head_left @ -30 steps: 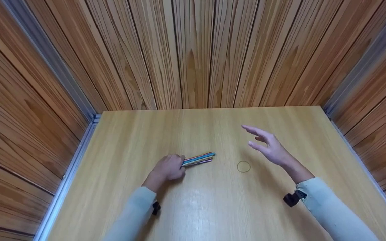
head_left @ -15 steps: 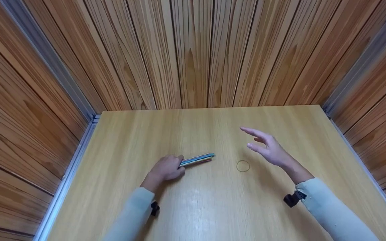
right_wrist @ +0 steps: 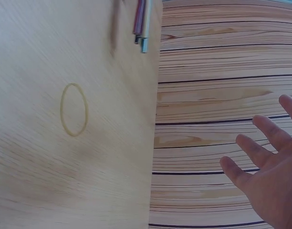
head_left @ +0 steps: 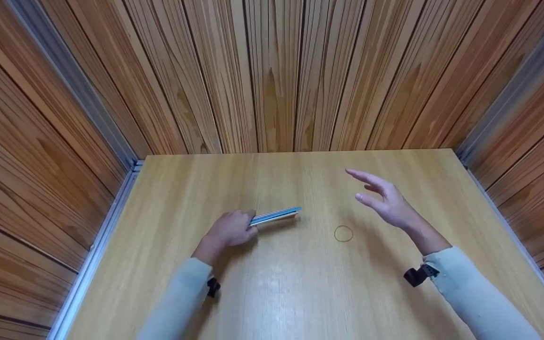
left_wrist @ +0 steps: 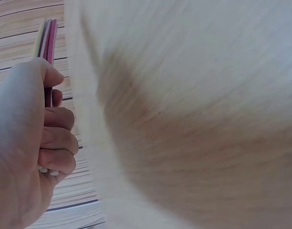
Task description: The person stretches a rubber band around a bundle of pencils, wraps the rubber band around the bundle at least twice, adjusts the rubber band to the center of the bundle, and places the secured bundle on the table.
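In the head view, your left hand (head_left: 230, 228) has a firm grip on a bundle of slim coloured sticks (head_left: 276, 216), pointing between two and three o'clock, and has just shifted slightly toward eleven o'clock; the far ends now sit closer together above their shadow, so the bundle seems gathered and clear of the tabletop (head_left: 196, 189). At about four o'clock from those ends, the thin yellow rubber band (head_left: 344, 241) lies loose, unmoved and around nothing. Farther right, your right hand (head_left: 390, 203) has edged toward one o'clock, empty, fingers spread wide.
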`<action>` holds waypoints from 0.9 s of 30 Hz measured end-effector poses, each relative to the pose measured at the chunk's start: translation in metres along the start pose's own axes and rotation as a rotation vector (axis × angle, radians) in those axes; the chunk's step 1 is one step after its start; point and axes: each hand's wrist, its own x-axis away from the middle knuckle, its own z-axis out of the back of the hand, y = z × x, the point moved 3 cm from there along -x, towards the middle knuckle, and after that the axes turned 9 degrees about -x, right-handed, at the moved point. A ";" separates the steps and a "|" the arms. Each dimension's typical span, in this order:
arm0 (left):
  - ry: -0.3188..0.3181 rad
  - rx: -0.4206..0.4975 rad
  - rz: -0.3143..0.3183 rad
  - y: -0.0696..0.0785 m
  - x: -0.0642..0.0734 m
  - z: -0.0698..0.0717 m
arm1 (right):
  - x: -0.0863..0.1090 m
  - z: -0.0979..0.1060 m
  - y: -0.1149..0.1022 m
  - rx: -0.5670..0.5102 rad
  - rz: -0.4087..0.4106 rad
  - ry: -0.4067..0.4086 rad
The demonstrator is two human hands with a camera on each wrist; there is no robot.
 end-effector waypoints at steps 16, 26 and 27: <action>0.109 0.018 -0.054 0.002 0.006 0.048 | 0.008 -0.021 0.014 -0.164 -0.013 0.141; 0.115 -0.008 -0.069 0.008 0.005 0.058 | 0.010 -0.041 0.017 -0.319 -0.071 0.244; 0.112 -0.006 -0.069 0.009 0.005 0.059 | 0.010 -0.043 0.018 -0.323 -0.081 0.246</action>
